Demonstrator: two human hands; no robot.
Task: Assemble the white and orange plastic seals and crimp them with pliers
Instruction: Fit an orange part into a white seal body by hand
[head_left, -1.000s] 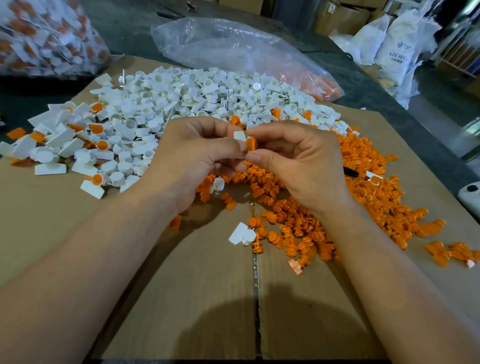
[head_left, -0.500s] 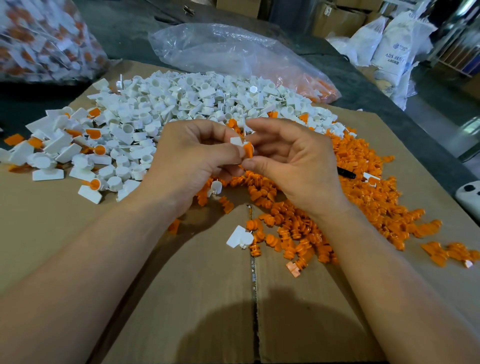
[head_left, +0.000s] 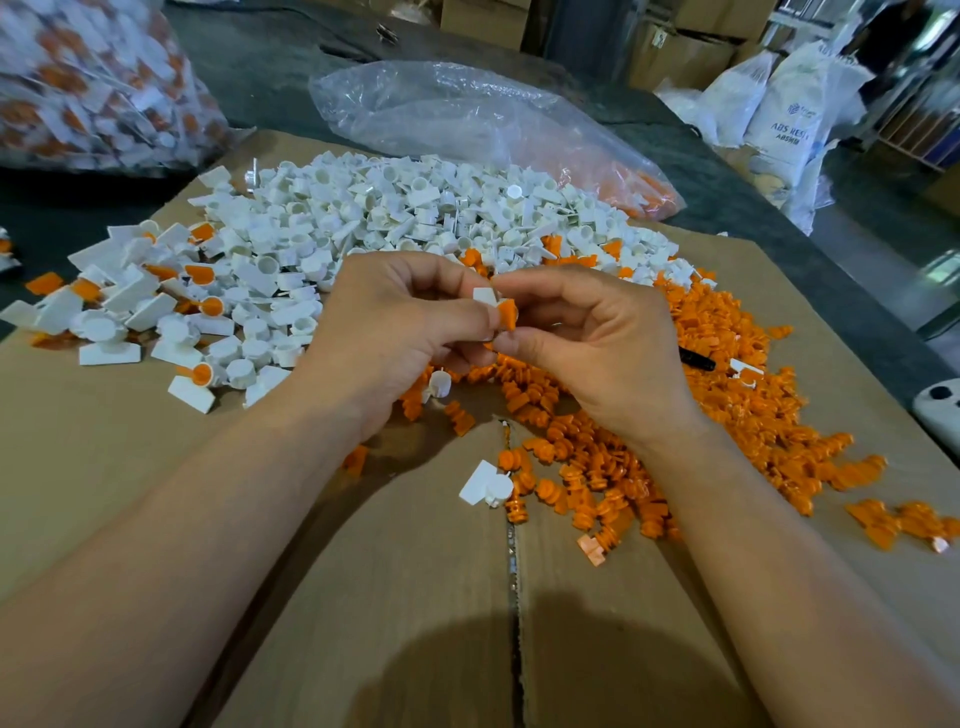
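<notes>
**Over the cardboard's middle: fitting an orange plug to a white seal body**

Above the middle of the flattened brown cardboard sheet (head_left: 389, 597), pinching a small white plastic seal body (head_left: 484, 296), flat-tagged, between the thumb and curled forefinger of the left hand (head_left: 395, 332). Gripping a ribbed orange plastic plug (head_left: 508, 314) in the fingertips of the right hand (head_left: 597, 353), pressing it against the white piece so that the two are touching. Keeping both hands curled tight around their parts, with nothing else held.

Judging the step as seating the plug, with crimping not yet done. Treating both parts as light, stiff and smooth, and likely to slip or spring away under a skewed push. Taking the white body by its flat tag and the plug by its wide end, then pushing straight.

Leaving the heap of loose white bodies (head_left: 389, 218) toward the sheet's far left, and the spread of orange plugs (head_left: 727, 395) toward its right edge. Noting a black handle-like object (head_left: 696, 358) among the orange plugs, too buried for telling whether it is the pliers.
</notes>
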